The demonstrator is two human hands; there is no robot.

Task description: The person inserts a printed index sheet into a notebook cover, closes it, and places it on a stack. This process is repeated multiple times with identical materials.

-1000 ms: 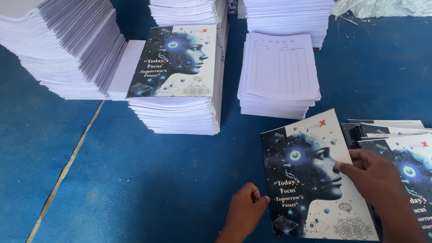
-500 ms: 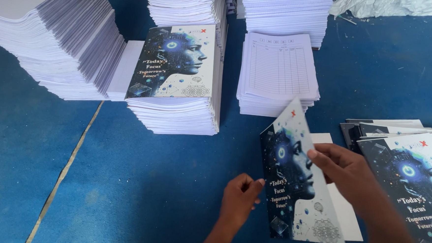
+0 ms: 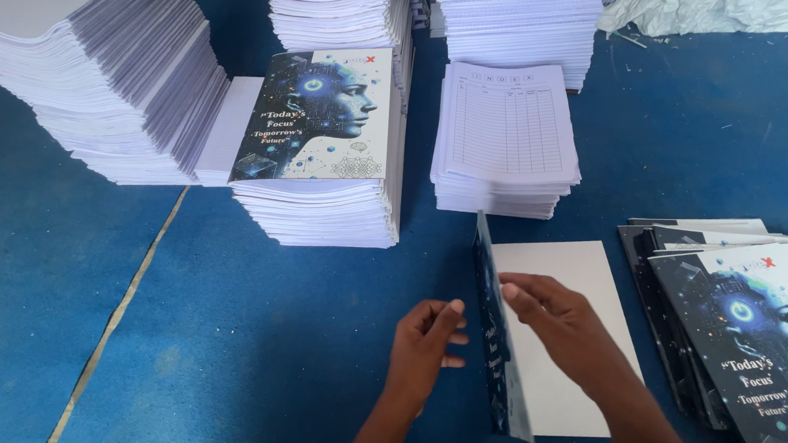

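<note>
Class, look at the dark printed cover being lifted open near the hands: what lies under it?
Under the raised dark printed cover lies a plain white inner sheet. The right hand hides part of that sheet; anything beneath it cannot be seen.

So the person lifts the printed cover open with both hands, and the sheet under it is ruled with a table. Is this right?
Not quite. In the head view both hands, left hand and right hand, do raise the printed cover, but the sheet under it is blank white. The ruled table is on the paper stack farther back.
</note>
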